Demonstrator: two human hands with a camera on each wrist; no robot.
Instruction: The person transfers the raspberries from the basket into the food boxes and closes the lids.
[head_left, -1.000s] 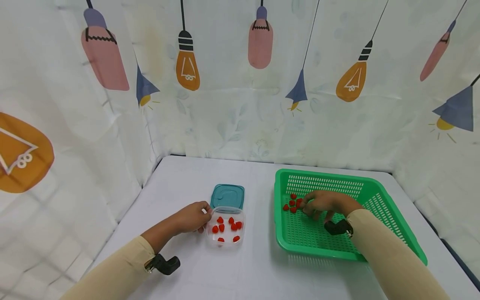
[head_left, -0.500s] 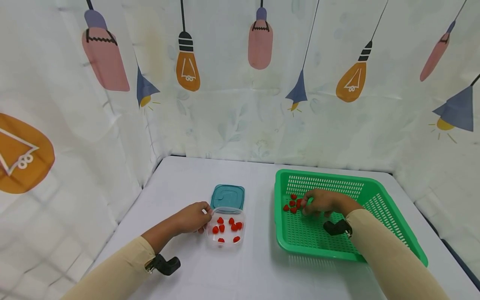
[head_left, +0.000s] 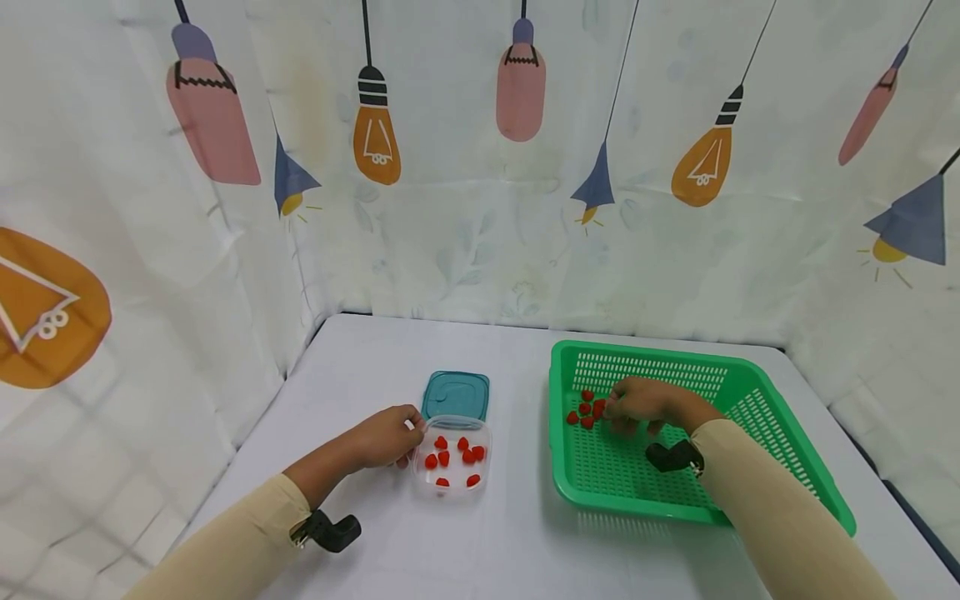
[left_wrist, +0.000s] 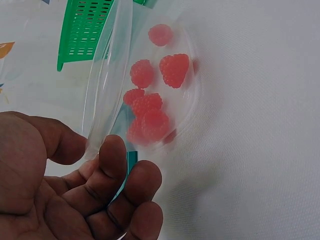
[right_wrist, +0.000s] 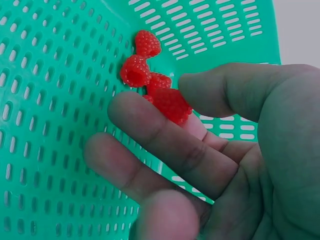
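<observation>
My left hand (head_left: 386,436) pinches the left rim of a clear plastic container (left_wrist: 107,80) between thumb and forefinger. Several red raspberries (left_wrist: 175,70) lie spread over the container's floor. Inside a green basket (head_left: 630,492), my right hand (head_left: 645,404) reaches to the left end. Its thumb and a finger pinch a raspberry (right_wrist: 170,104), seen in the right wrist view. More raspberries (right_wrist: 135,71) lie just beyond it against the basket's slotted floor and wall. The finger behind the pinched raspberry is partly hidden.
A teal lid (head_left: 456,393) lies flat behind the clear container, close to its far rim. The white-covered table (head_left: 517,533) runs between container and basket. Patterned curtains (head_left: 465,250) enclose the back and sides.
My right hand's fingers have drawn together near the raspberries in the basket. My left hand and the container stay in place.
</observation>
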